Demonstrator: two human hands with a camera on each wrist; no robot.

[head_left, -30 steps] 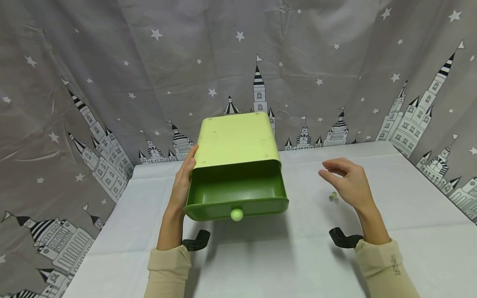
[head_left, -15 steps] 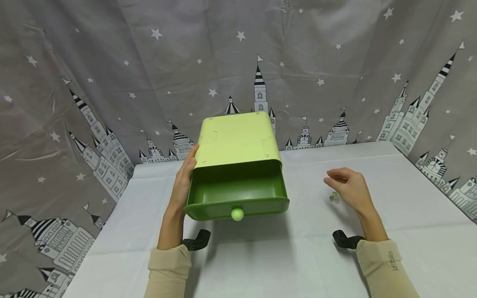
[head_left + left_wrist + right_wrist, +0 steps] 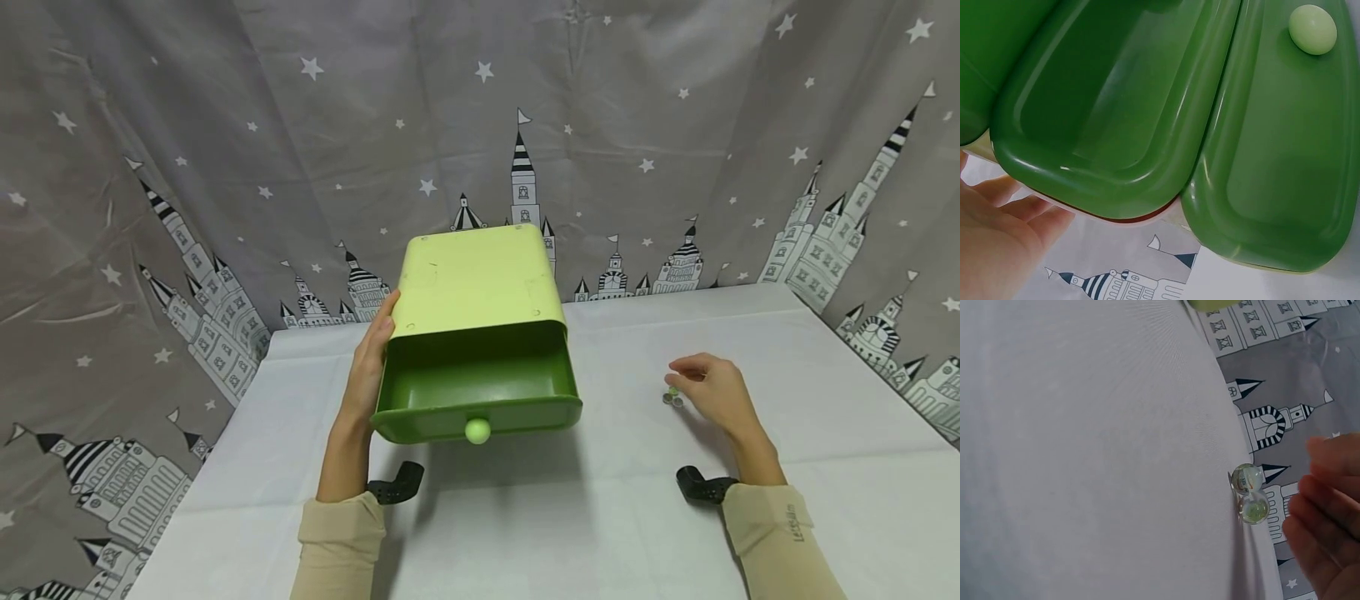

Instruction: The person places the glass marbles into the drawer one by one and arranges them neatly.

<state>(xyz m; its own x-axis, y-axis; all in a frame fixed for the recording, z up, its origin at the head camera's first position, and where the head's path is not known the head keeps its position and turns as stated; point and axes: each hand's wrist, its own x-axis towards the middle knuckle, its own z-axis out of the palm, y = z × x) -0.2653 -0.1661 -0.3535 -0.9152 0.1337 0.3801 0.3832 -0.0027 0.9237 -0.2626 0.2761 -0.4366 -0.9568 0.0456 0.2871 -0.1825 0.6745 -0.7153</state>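
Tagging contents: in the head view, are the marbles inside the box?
No, the marbles lie on the white table, apart from the box and close to the right hand.

A grey castle-print curtain [image 3: 480, 150] hangs behind a white-covered table [image 3: 630, 533].

Head cam: I look forward and down from the person's own side, far enough back to fit the left grip [image 3: 367, 368], right grip [image 3: 716, 396], worktop [image 3: 517, 533] and castle-print curtain [image 3: 480, 100]. Left wrist cam: very close on the green drawer [image 3: 1285, 156], shares drawer and knob [image 3: 1312, 29] with head. Right wrist cam: I face across the worktop toward the curtain, picture turned sideways, marbles [image 3: 1254, 508] near; head shares those. Curtain's in all three.
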